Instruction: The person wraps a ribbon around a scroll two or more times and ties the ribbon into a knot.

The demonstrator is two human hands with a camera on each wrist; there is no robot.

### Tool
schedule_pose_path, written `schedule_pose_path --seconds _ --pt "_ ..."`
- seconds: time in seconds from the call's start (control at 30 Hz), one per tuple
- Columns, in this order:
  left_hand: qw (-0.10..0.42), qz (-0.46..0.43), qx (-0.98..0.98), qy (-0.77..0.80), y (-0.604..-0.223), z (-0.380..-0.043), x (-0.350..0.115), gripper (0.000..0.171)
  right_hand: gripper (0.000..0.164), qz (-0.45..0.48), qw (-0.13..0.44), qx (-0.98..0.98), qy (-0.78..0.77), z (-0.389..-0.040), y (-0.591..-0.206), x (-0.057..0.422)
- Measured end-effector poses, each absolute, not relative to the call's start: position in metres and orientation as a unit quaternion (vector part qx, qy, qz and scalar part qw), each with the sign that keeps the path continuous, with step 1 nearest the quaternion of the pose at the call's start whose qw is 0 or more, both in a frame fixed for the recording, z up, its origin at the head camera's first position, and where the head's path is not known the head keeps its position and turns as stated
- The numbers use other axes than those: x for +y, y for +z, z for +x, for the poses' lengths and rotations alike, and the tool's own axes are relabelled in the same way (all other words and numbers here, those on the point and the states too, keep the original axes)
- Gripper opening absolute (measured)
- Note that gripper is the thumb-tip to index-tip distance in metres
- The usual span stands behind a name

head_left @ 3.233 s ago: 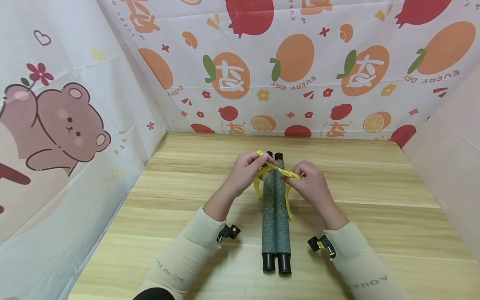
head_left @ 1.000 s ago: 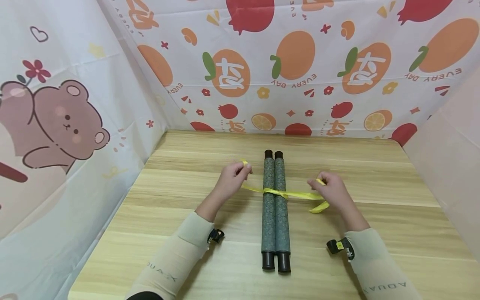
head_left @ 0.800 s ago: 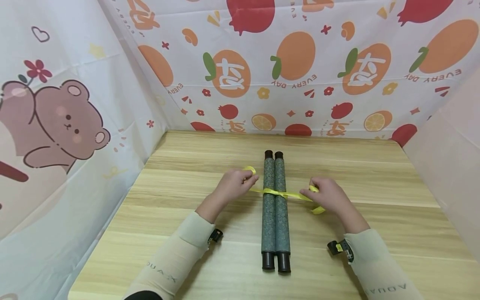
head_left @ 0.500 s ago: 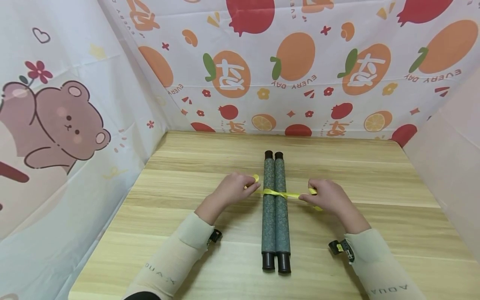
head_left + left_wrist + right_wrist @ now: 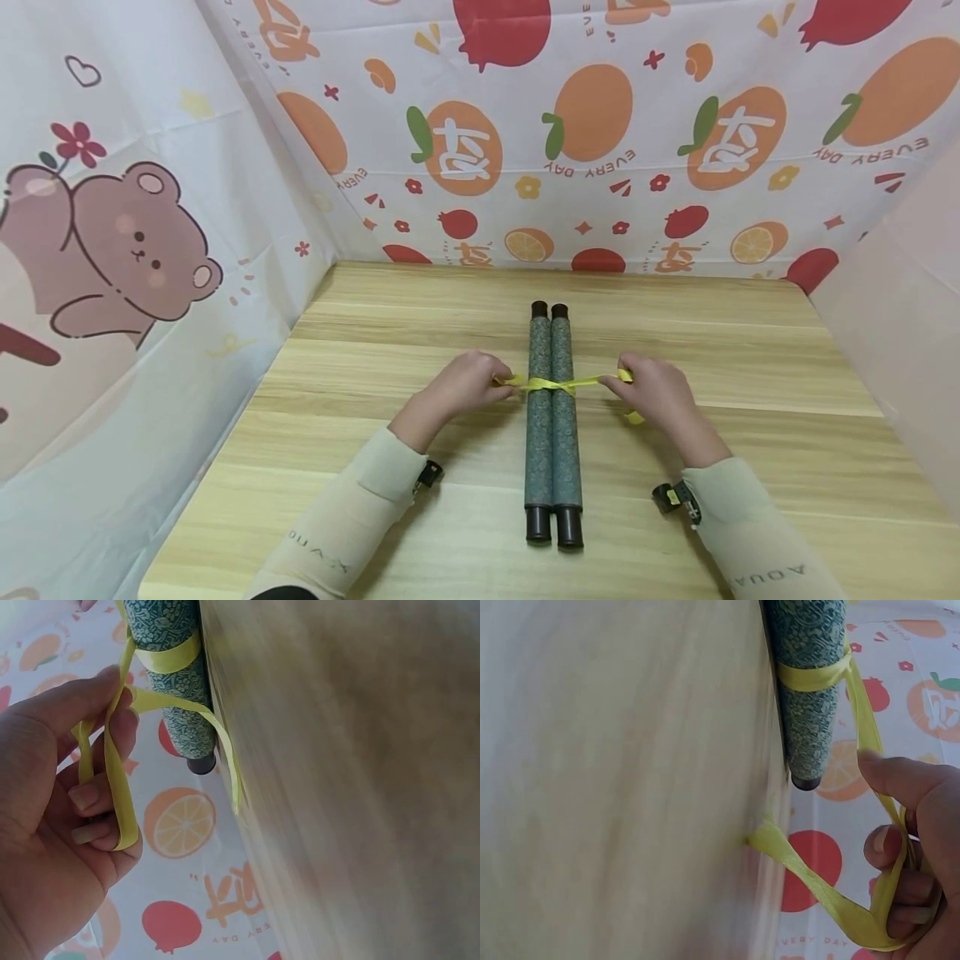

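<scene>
Two rolled scrolls (image 5: 540, 450) with green floral cloth and dark end knobs lie side by side on the table, pointing away from me. A yellow ribbon (image 5: 551, 384) passes around both near their middle and crosses on top. My left hand (image 5: 467, 385) pinches one ribbon end close beside the left scroll; in the left wrist view the ribbon (image 5: 120, 787) loops over the curled fingers. To the right, my right hand (image 5: 658, 390) pinches the other end, drawn straight from the crossing. Its loose tail (image 5: 802, 874) hangs below the fingers in the right wrist view.
The wooden table (image 5: 360, 317) reaches back to a white curtain (image 5: 517, 208) printed with fruit. At the left hangs a sheet with a bear (image 5: 142, 242). Small cameras (image 5: 430, 474) sit on both wrists.
Earlier both hands worked together above the scrolls' far part. They then moved apart with the ribbon around the scrolls, and since have come lower and closer in, the left nearly against the scroll.
</scene>
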State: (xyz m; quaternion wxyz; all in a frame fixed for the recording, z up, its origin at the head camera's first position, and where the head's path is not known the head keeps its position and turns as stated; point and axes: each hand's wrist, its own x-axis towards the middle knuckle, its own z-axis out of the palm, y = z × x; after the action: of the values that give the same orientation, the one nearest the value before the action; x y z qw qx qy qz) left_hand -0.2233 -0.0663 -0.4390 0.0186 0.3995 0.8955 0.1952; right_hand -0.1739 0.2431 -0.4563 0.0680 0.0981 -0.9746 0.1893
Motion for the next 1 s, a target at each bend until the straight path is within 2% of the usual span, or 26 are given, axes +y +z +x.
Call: schedule_pose_path --seconds 0.17,0.27,0.53,0.7,1.0 --pt "0.050 0.394 0.894 0.207 -0.439 -0.223 -0.068 0.032 0.039 0.081 0.070 -0.975 0.195 -0.174 -0.458 0.241" --pt "0.057 0.388 0.896 0.206 -0.439 -0.224 -0.068 0.033 0.039 0.074 0.065 -0.975 0.200 -0.173 -0.459 0.242" --pt "0.076 0.362 0.905 0.211 -0.438 -0.226 -0.070 0.019 0.042 0.071 0.062 -0.971 0.218 -0.173 -0.464 0.246" --pt "0.091 0.355 0.904 0.222 -0.439 -0.227 -0.073 0.024 0.043 0.067 0.037 -0.968 0.240 -0.174 -0.466 0.250" --pt "0.097 0.362 0.900 0.223 -0.445 -0.230 -0.075 0.021 0.045 0.046 -0.005 -0.960 0.275 -0.174 -0.470 0.255"
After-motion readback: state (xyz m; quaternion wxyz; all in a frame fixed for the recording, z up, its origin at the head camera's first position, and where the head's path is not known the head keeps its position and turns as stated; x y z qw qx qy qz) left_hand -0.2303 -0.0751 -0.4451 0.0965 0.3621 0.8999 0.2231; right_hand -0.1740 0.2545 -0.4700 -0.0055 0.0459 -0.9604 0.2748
